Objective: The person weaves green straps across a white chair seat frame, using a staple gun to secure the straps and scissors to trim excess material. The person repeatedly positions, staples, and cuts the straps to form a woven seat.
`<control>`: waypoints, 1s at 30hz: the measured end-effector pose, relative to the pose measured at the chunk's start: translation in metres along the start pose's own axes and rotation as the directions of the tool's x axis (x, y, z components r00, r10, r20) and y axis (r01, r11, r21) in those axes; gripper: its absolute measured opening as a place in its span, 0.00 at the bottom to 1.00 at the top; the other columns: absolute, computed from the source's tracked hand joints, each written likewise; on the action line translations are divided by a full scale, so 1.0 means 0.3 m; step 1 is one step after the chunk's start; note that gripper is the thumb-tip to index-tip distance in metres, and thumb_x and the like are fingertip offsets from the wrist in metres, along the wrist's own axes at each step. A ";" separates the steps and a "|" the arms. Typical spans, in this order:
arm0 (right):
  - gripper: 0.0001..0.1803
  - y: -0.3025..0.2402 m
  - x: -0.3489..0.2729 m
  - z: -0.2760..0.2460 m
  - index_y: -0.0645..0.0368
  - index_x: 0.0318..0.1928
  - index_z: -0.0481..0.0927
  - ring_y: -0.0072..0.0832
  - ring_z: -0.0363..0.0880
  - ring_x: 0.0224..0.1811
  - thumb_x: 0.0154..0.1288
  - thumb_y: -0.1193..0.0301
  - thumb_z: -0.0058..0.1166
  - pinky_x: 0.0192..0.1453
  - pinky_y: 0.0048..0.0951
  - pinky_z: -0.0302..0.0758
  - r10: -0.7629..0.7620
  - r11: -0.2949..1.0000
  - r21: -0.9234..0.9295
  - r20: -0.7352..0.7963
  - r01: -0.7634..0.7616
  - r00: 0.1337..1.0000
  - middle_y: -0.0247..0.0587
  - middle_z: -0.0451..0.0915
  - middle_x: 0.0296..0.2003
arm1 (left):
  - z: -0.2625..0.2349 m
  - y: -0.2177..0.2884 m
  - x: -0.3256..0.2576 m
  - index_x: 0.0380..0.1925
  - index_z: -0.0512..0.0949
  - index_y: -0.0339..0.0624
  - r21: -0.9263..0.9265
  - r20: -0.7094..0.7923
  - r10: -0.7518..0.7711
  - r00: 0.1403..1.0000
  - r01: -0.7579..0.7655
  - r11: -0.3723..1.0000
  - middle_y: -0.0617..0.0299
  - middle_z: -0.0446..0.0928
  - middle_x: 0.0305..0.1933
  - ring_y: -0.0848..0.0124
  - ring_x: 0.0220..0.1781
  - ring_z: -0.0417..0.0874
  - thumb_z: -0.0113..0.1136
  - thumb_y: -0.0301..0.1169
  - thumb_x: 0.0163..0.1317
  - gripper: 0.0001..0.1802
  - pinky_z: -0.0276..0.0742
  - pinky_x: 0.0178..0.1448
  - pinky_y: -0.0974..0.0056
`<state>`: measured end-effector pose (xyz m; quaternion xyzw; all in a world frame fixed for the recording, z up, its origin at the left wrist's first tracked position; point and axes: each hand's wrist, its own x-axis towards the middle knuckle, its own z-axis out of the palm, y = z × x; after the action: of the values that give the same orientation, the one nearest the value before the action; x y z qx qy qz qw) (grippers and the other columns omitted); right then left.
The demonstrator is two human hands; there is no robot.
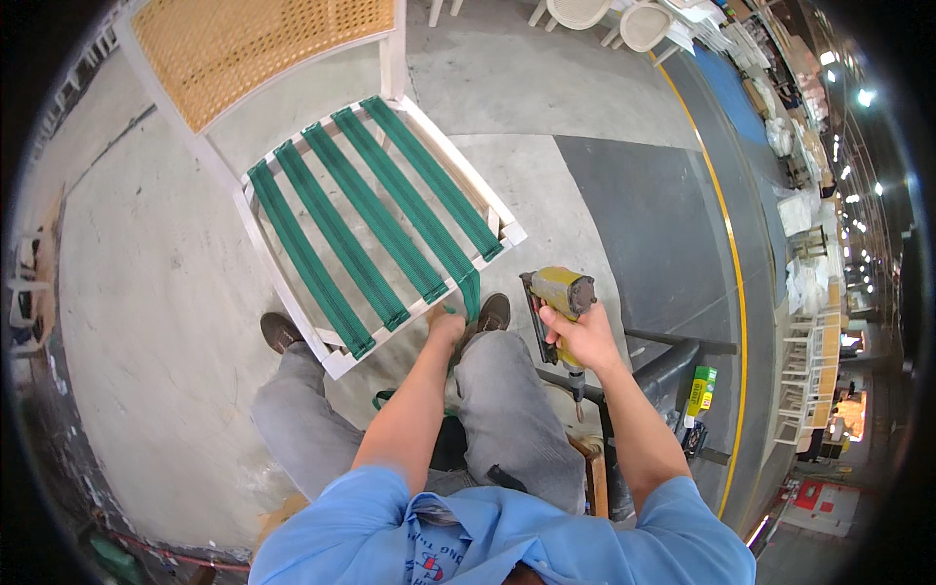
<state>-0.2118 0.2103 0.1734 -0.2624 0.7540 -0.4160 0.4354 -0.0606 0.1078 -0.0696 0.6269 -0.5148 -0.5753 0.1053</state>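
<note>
A pale wooden chair frame stands before me, with a woven cane back. Several green webbing straps run across its open seat from the back rail to the front. One loose strap end hangs down over the front rail. Just below that rail, my left hand is closed on the green webbing, its fingertips partly hidden. My right hand grips a yellow and black staple gun, held to the right of the seat and apart from it. An air fitting sticks out below its handle.
Beside my right leg are dark metal bars and a green and yellow box. A yellow floor line curves along the right. White chair parts stand at the far side, and stacked chair frames at the far right.
</note>
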 end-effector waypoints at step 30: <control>0.24 -0.048 0.189 0.221 0.63 0.57 0.79 0.19 0.73 0.20 0.66 0.63 0.71 0.24 0.28 0.73 0.082 0.971 -0.238 0.192 -0.034 0.978 0.33 0.83 0.30 | -0.457 0.438 0.026 0.49 0.78 0.29 -0.638 0.492 0.083 0.867 0.294 0.712 0.49 0.88 0.50 0.73 0.27 0.83 0.50 0.30 0.73 0.15 0.78 0.25 0.70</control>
<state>-0.1809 0.1335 0.1426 -0.3302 0.7573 -0.2829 0.4873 -0.0173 -0.0201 0.0643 0.4046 -0.2318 -0.8690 0.1655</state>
